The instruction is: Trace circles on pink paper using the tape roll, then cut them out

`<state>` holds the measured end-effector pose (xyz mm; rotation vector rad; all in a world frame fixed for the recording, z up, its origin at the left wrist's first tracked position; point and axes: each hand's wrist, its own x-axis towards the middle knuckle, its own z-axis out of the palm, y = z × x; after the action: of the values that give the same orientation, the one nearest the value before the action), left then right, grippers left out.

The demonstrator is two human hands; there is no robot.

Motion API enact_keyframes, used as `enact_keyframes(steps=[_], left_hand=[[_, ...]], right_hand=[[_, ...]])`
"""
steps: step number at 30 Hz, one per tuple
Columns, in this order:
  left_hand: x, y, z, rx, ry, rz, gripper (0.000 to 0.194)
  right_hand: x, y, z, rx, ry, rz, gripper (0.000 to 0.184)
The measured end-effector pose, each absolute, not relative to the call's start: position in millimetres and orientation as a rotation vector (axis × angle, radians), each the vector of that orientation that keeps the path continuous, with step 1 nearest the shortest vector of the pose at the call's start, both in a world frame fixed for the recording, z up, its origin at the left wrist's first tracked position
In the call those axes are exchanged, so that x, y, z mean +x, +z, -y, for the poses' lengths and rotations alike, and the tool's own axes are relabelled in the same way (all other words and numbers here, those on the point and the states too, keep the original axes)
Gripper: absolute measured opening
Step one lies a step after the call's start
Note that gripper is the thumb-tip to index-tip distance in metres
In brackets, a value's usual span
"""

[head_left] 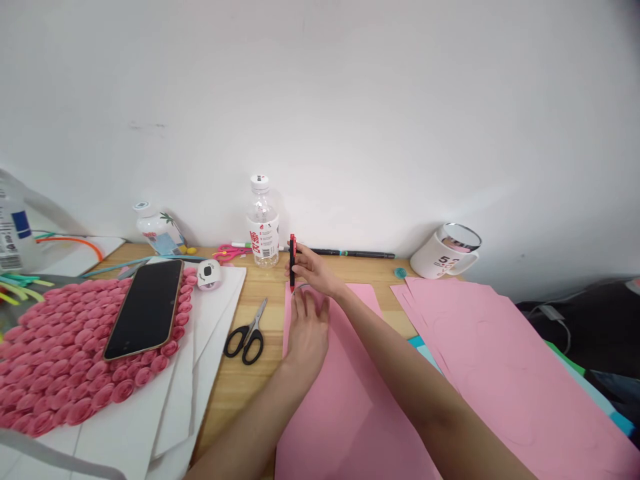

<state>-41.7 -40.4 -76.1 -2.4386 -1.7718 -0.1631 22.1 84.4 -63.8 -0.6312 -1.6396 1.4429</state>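
White wall [330, 120] behind, wooden desk [274, 327] below: pink paper [350, 400] lies near the middle, left hand [307, 333] resting on it, fingers extended — right hand [315, 270] gripping a black-and-red pen [293, 263], near-upright, by the paper's far left corner.

Nearer the wearer than the red-and-white-labelled bottle [263, 241], the left hand [309, 333] covered most of a thin curved edge [303, 285] (what it belonged to could not be told) on the pink sheet [350, 400], whose near end ran out of view. The red-and-black pen [293, 263] in the right hand [313, 268] had a tip too small to show whether it touched paper. Left of that bottle, a phone [145, 310] hid some pink rosettes [65, 353], which the left edge cropped. Well right of it, the mug's [430, 259] smaller lettering was illegible.
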Motion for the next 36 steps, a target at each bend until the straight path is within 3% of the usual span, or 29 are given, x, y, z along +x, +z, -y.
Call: enact_keyframes(steps=[9,19,26,31,36], left_hand=[[-44,-67,42,-2.418,-0.167,1.754,0.052],[-51,-57,35,-2.5,-0.267,1.796,0.032],[-57,-40,30,-2.637,-0.199,1.796,0.029],[-64,-24,27,-2.732,-0.03,1.704,0.048],[-67,-23,23,-2.796,0.001,1.649,0.037]], right_hand=[[42,-57,-94,-0.702,1.365,1.642,0.061],[81,-71,-79,-0.869,1.229,1.366,0.062],[89,-78,-49,-0.95,1.045,1.228,0.045],[89,-79,-37,-0.974,0.974,1.187,0.042],[94,-75,-28,-1.022,0.956,1.196,0.039]])
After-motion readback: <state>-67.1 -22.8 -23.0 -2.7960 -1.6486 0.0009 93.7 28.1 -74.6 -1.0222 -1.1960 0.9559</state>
